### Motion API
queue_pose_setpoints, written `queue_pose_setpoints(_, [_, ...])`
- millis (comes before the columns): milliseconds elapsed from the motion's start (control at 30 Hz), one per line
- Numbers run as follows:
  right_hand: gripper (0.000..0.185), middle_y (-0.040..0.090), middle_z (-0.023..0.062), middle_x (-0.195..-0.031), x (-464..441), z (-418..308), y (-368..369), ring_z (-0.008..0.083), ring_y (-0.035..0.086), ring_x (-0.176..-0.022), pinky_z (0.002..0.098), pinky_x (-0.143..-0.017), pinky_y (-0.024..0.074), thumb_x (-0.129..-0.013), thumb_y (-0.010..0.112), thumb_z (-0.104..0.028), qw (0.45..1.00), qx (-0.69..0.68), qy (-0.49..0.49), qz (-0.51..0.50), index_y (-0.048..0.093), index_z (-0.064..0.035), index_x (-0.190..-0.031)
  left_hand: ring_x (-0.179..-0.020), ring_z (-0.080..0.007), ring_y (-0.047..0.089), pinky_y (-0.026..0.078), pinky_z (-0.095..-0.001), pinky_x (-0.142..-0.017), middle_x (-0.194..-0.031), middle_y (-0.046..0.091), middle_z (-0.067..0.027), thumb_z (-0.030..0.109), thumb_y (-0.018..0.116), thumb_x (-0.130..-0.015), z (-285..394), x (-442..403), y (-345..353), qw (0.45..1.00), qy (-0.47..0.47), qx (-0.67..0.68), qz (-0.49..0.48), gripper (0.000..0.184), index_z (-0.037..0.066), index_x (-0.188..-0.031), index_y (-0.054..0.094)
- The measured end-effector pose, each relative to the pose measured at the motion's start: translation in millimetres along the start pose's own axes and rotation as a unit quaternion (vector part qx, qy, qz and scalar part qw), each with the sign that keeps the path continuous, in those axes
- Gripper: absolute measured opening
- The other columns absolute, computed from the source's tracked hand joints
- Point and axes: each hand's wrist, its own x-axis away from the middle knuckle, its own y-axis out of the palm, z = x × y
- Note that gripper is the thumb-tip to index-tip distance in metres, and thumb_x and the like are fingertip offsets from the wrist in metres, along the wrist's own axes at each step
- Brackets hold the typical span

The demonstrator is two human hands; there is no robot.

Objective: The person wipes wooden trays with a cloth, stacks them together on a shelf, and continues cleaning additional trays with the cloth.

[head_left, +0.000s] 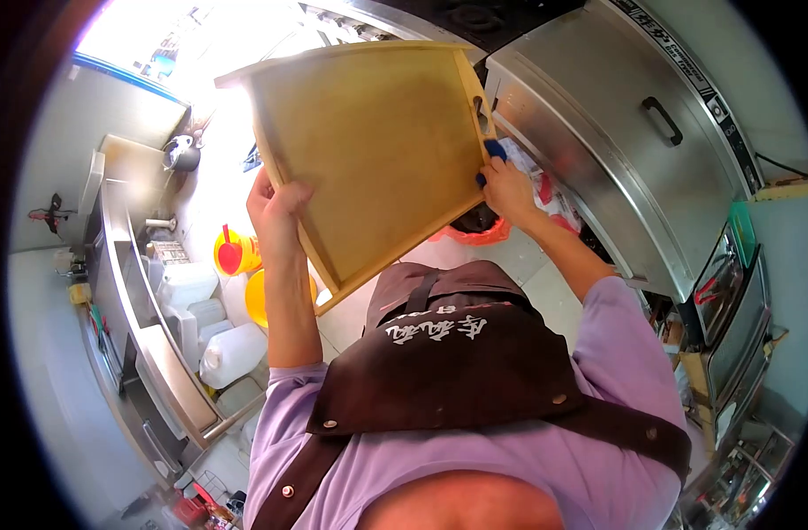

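Observation:
A yellowish wooden tray (377,159) with raised edges and a cut-out handle slot on its right side is held up in front of me, tilted. My left hand (278,205) grips its left edge, thumb over the inner face and the other fingers mostly hidden behind. At the right edge, below the handle slot, my right hand (507,185) is closed on a small dark blue cloth or pad (495,149) that lies against the tray's rim. Whether it is cloth or sponge I cannot tell. The tray's inner surface looks bare.
To the right stands a stainless steel appliance (589,115) with a black handle. Behind the tray is a bin with a red bag (488,235). On the left floor are a yellow container with a red part (236,253), a yellow bucket (257,299) and white plastic jugs (234,353).

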Motion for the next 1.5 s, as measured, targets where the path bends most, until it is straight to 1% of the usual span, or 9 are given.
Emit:
queue_pose_setpoints(167, [0.026, 0.064, 0.0119, -0.098, -10, -51, -41, 0.0281, 0.063, -0.088, 0.0386, -0.076, 0.0509, -0.075, 0.062, -0.011, 0.964, -0.26, 0.039, -0.03, 0.064, -0.003, -0.1, -0.076, -0.0158, 0.06, 0.049, -0.0271, -0.072, -0.088, 0.064, -0.0077, 0.0, 0.056, -0.064, 4, -8, 7, 1.0, 0.001, -0.001, 0.003, 0.035, -0.004, -0.099, 0.061])
queue_pose_setpoints(400, [0.042, 0.062, 0.0088, -0.106, -32, -147, -58, 0.0305, 0.061, -0.095, 0.0363, -0.079, 0.0518, -0.071, 0.065, -0.007, 0.902, -0.157, -0.309, 0.258, 0.064, -0.0087, -0.112, -0.077, -0.0175, 0.061, 0.05, -0.0281, -0.074, -0.089, 0.064, -0.0093, -0.001, 0.056, -0.064, -15, -13, 29, 0.999, -0.027, 0.032, -0.023, 0.037, -0.004, -0.1, 0.06])
queue_pose_setpoints(700, [0.036, 0.066, 0.0063, -0.1, -12, 26, 13, 0.023, 0.064, -0.085, 0.0342, -0.076, 0.0513, -0.075, 0.063, -0.003, 0.987, -0.108, 0.101, 0.055, 0.07, -0.0154, -0.108, -0.078, -0.0169, 0.061, 0.049, -0.0269, -0.075, -0.09, 0.064, -0.0094, -0.001, 0.055, -0.063, -10, -11, 8, 1.0, 0.013, -0.007, -0.006, 0.039, -0.006, -0.102, 0.059])
queue_pose_setpoints(767, [0.025, 0.07, 0.0055, -0.095, 0, 52, -2, 0.0163, 0.066, -0.083, 0.0287, -0.074, 0.051, -0.081, 0.063, -0.006, 0.93, -0.302, 0.209, 0.025, 0.071, -0.0096, -0.105, -0.077, -0.0162, 0.06, 0.048, -0.0261, -0.074, -0.09, 0.064, -0.0087, -0.001, 0.055, -0.063, -6, -8, 4, 0.999, 0.029, -0.027, 0.022, 0.039, -0.006, -0.101, 0.059])
queue_pose_setpoints(867, [0.02, 0.07, 0.0059, -0.086, 16, 98, -19, 0.0138, 0.064, -0.075, 0.0272, -0.068, 0.0501, -0.08, 0.066, -0.014, 0.653, -0.675, 0.343, -0.018, 0.07, -0.0012, -0.095, -0.077, -0.0155, 0.06, 0.047, -0.0251, -0.074, -0.09, 0.064, -0.0079, 0.0, 0.056, -0.063, -4, -10, -5, 0.998, 0.057, -0.029, -0.006, 0.038, -0.005, -0.101, 0.059])
queue_pose_setpoints(933, [0.024, 0.07, 0.0069, -0.083, 28, 119, -4, 0.0151, 0.065, -0.077, 0.0306, -0.07, 0.0501, -0.077, 0.066, -0.016, 0.959, 0.021, 0.243, -0.145, 0.07, 0.0002, -0.094, -0.077, -0.0154, 0.059, 0.047, -0.0251, -0.073, -0.089, 0.064, -0.0077, 0.0, 0.056, -0.063, 0, -3, 3, 0.997, 0.061, -0.051, 0.016, 0.038, -0.005, -0.101, 0.059])
queue_pose_setpoints(1033, [0.026, 0.07, 0.0097, -0.082, 10, 135, 5, 0.0177, 0.066, -0.078, 0.0337, -0.073, 0.0498, -0.076, 0.067, -0.02, 0.852, -0.366, 0.373, 0.037, 0.07, -0.0018, -0.094, -0.077, -0.0151, 0.059, 0.047, -0.025, -0.073, -0.088, 0.063, -0.0073, 0.001, 0.056, -0.064, 6, -4, 4, 0.996, 0.078, -0.049, 0.01, 0.038, -0.005, -0.101, 0.059])
queue_pose_setpoints(1333, [0.029, 0.067, 0.0055, -0.094, -102, 3, -79, 0.0111, 0.062, -0.081, 0.0272, -0.075, 0.0498, -0.087, 0.065, -0.022, 0.86, -0.428, 0.229, 0.156, 0.063, -0.0074, -0.112, -0.076, -0.0151, 0.059, 0.048, -0.0253, -0.072, -0.087, 0.063, -0.0068, 0.002, 0.054, -0.063, -4, 1, 15, 1.0, -0.007, -0.003, -0.016, 0.039, -0.004, -0.102, 0.059])
queue_pose_setpoints(1500, [0.033, 0.058, 0.0083, -0.107, -120, -106, -106, 0.0267, 0.059, -0.096, 0.0373, -0.079, 0.0503, -0.077, 0.066, -0.012, 0.917, -0.208, -0.156, 0.301, 0.062, -0.0122, -0.11, -0.075, -0.0141, 0.058, 0.048, -0.0247, -0.07, -0.086, 0.062, -0.0056, 0.002, 0.054, -0.063, -11, 9, 23, 0.998, -0.023, 0.005, -0.051, 0.04, -0.003, -0.102, 0.059])
